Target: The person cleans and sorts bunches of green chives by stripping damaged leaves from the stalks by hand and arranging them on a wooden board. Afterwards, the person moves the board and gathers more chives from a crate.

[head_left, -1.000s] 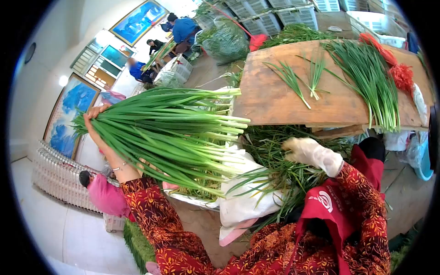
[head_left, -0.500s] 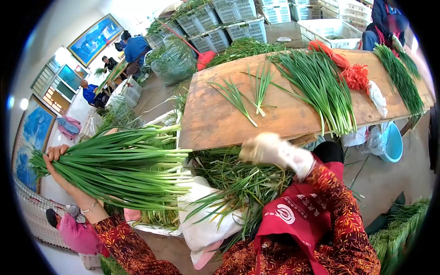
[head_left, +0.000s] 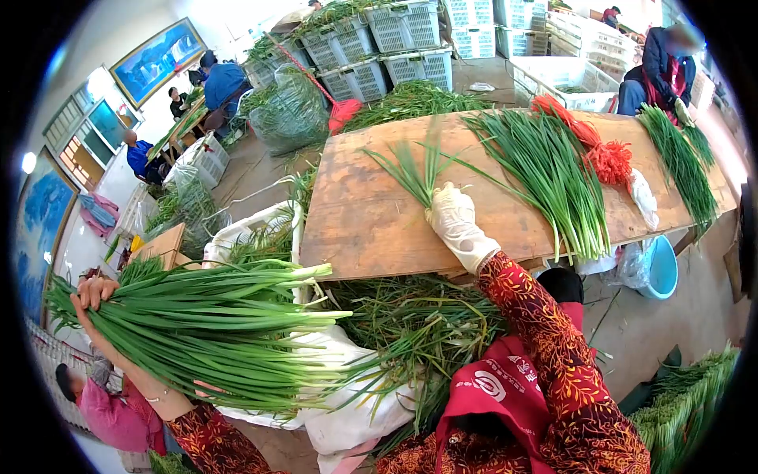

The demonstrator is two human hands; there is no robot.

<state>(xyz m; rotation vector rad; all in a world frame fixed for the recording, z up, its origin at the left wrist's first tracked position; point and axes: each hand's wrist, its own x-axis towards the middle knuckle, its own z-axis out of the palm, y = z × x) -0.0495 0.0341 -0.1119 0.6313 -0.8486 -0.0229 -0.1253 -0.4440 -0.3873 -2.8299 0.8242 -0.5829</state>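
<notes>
My bare left hand is closed around the leafy end of a big bunch of long green stalks, whose pale ends point right over a white sack. My right hand, in a pale glove, pinches the white ends of a few loose green stalks at the wooden board. A larger pile of stalks lies on the board to the right of that hand, beside red ties.
Leaf scraps lie below the board's near edge. Behind it stand stacked crates and a red broom. A blue basin is at the right. Co-workers sit at the right and far left; another person in pink is lower left.
My right hand has moved forward from above the scraps to the board and taken hold of the loose stalks. The view has shifted right, while my left hand keeps its bunch.
</notes>
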